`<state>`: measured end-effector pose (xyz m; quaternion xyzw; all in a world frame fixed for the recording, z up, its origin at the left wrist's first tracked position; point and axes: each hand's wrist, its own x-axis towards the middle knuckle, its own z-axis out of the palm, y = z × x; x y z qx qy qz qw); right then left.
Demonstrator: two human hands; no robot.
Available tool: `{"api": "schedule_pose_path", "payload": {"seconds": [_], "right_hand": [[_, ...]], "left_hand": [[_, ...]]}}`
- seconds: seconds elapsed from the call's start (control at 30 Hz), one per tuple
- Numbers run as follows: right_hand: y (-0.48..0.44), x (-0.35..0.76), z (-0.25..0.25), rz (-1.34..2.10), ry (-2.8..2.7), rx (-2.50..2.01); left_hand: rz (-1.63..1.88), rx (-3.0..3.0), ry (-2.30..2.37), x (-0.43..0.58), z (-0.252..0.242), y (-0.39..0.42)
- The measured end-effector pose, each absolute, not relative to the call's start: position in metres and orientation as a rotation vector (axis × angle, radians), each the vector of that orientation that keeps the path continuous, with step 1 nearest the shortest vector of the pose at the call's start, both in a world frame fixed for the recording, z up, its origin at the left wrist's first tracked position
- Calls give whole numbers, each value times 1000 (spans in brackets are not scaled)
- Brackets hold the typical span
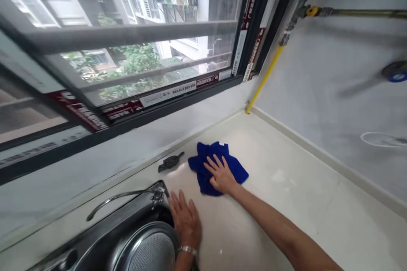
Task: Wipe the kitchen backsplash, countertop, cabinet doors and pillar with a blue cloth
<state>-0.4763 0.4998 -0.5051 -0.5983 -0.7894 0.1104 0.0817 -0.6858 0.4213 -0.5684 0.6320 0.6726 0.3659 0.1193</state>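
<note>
Sink [122, 211] cut off below, cloth [205, 183] partly hidden by right hand [223, 178], left sticker [32, 153] blurred

Dark-framed glass window [127, 63], maroon-and-white printed tape [176, 92] stuck along it (daylight outside). Smooth white wall [318, 72] at right; slim yellow pipe [264, 79] drops beside the window.
</note>
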Motion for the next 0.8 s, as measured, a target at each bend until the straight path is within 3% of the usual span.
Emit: {"api": "schedule_pose_path", "payload": {"seconds": [0.2,0.4,0.57,0.8], "right_hand": [[333,-487,-524,536,-2581,-1469],[237,-455,-557,383,-2685,-1279],[312,-484,-528,591,-2734,-1359],[466,-545,-514,443,-2673,-1370]], "left_hand": [[1299,1734,1889,-688,-582,425],[1382,1682,1852,-683,-583,416],[1442,1735,1722,-685,-573,405],[1448,1647,1637,-687,-560,399]]}}
